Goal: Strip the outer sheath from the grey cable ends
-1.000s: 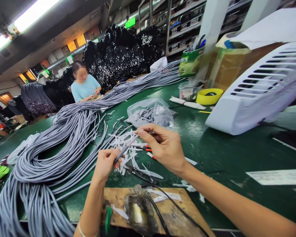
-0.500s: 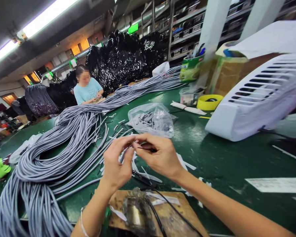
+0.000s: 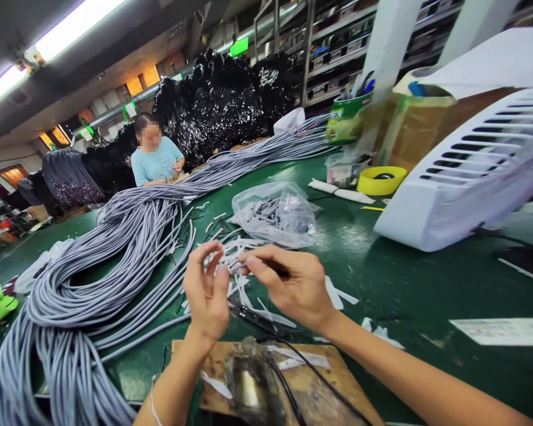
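My left hand (image 3: 206, 290) is raised over the table, its fingers loosely curled and its thumb apart from them. Close beside it, my right hand (image 3: 288, 281) is closed in a pinch on what looks like the end of a grey cable (image 3: 234, 267). A thin dark piece shows in the right palm; its kind is unclear. One grey cable (image 3: 171, 324) runs behind my left wrist. White strips (image 3: 244, 290) lie beneath both hands. A dark tool with a cord (image 3: 255, 318) lies just below them.
A large bundle of grey cables (image 3: 93, 260) covers the left side. Ahead lies a clear plastic bag (image 3: 275, 216) of small grey parts. A wooden board (image 3: 337, 384) carries a taped metal block (image 3: 251, 384). To the right stand a white slotted housing (image 3: 426, 219) and yellow tape (image 3: 382, 180). A person (image 3: 155, 157) sits opposite.
My left hand first gripped the grey cable, then met my right fingertips, and now its fingers have spread slightly apart from them. My right hand has lowered a little and stays pinched.
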`<action>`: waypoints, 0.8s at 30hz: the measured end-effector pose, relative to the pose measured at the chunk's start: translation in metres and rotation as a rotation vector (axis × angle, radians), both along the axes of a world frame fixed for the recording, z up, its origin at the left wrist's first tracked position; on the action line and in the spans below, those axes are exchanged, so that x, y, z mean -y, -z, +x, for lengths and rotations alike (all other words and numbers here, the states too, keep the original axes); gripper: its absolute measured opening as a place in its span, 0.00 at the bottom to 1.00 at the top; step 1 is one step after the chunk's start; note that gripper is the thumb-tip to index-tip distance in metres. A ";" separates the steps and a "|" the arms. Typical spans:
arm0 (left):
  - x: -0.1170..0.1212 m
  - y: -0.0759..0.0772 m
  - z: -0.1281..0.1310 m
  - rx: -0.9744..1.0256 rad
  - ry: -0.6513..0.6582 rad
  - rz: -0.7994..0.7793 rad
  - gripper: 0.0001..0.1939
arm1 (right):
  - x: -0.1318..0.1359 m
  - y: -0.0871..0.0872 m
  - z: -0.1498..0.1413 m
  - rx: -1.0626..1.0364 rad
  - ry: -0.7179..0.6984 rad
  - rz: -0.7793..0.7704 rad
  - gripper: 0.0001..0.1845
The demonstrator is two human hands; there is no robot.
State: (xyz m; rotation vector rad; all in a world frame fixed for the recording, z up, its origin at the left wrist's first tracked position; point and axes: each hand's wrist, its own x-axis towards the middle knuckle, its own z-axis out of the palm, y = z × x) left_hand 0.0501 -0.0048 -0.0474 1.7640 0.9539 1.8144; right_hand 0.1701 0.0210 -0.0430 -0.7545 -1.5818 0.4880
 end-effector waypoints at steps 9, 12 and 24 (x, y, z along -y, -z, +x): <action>-0.005 -0.005 -0.015 -0.217 0.055 -0.120 0.08 | -0.001 -0.012 0.009 0.003 -0.067 -0.068 0.10; -0.002 -0.011 -0.021 -0.282 -0.030 -0.068 0.07 | -0.003 -0.014 0.011 0.060 -0.148 -0.152 0.15; -0.003 -0.007 -0.035 -0.509 -0.015 0.081 0.09 | -0.010 -0.006 0.002 0.070 -0.362 -0.313 0.21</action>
